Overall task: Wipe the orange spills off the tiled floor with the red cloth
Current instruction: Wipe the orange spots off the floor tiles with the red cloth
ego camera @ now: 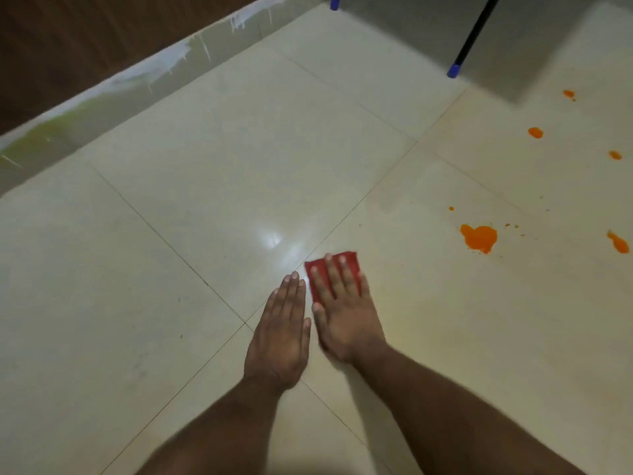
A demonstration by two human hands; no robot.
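**Cloth down, most of the orange still on the tiles**

Nearest the camera, the left hand (279, 332) lies flat on the tiled floor (171, 234), fingers together and holding nothing, just beside the right hand (344, 311). That hand presses, fingers spread, on the folded red cloth (349, 260) — the tiles around it look clean and glossy. To the right and farther off, the largest orange spill (479, 237) sits untouched, with a streak (618, 242) near the right edge. Farther still, three small orange spots (535, 132) trail toward a blue-tipped black leg (469, 42) — by appearances, the bulk of the wiping remains.
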